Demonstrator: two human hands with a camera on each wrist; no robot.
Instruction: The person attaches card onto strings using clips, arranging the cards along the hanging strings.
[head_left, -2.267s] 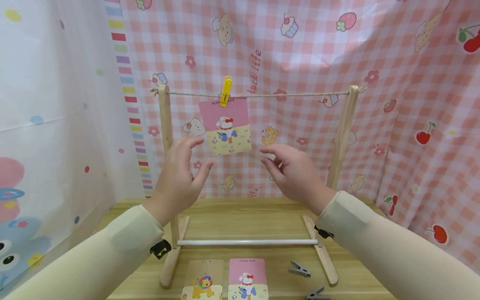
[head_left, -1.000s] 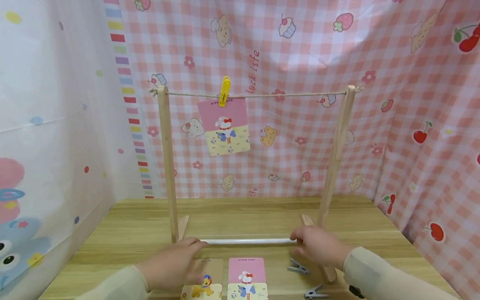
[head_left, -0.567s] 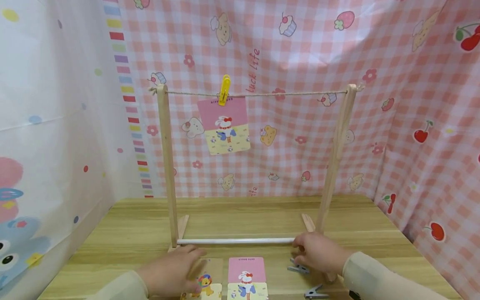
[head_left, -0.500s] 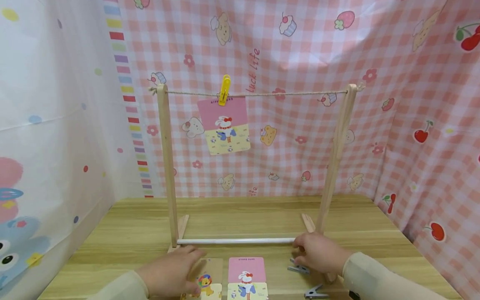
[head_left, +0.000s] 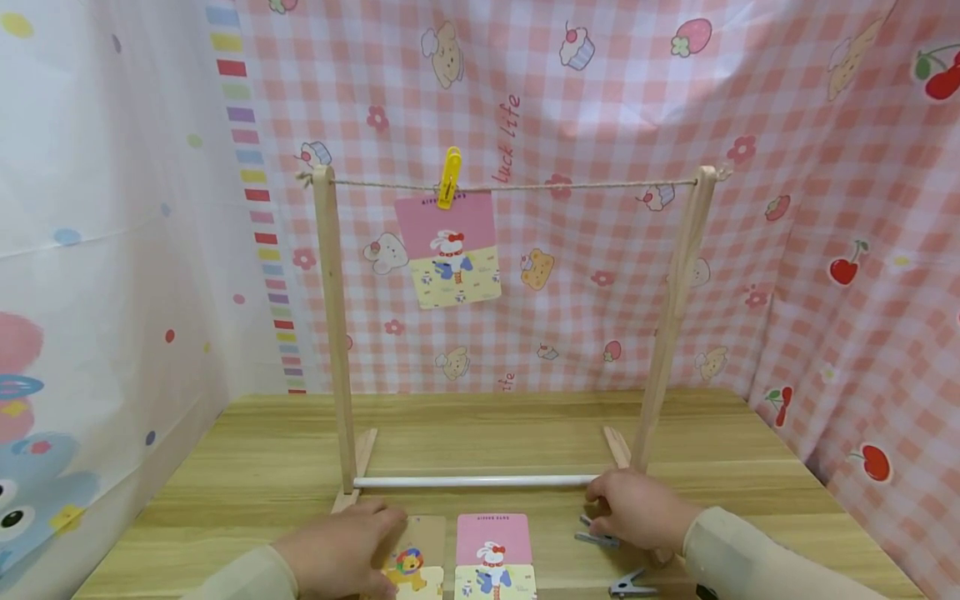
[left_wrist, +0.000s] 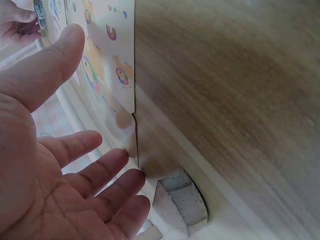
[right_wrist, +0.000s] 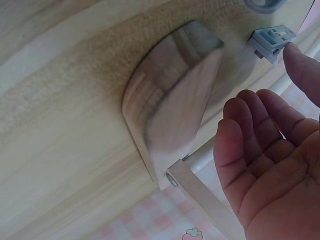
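Note:
My left hand (head_left: 337, 546) is low over the left edge of a lion card (head_left: 415, 575) lying on the table. In the left wrist view its thumb and fingers are spread apart, with fingertips (left_wrist: 134, 174) right at the card's edge. My right hand (head_left: 641, 508) is beside a grey clothespin (head_left: 597, 536). The right wrist view shows the thumb's tip right at the clothespin (right_wrist: 272, 40), while the other fingers bend loosely around nothing. Above, a yellow clothespin (head_left: 449, 179) holds a pink-and-yellow rabbit card (head_left: 453, 271) on a string, tilted slightly.
Two wooden posts (head_left: 335, 333) carry the string (head_left: 585, 185), joined low down by a white rod (head_left: 480, 482). A second rabbit card (head_left: 492, 554) lies between my hands. Another grey clothespin (head_left: 632, 586) sits nearer the front. A pink checked curtain (head_left: 585, 333) hangs behind.
Both hands have come down from beside the hanging card to the table, left by the lion card, right by the grey clothespin. Lately they barely move; the left has drifted slightly down.

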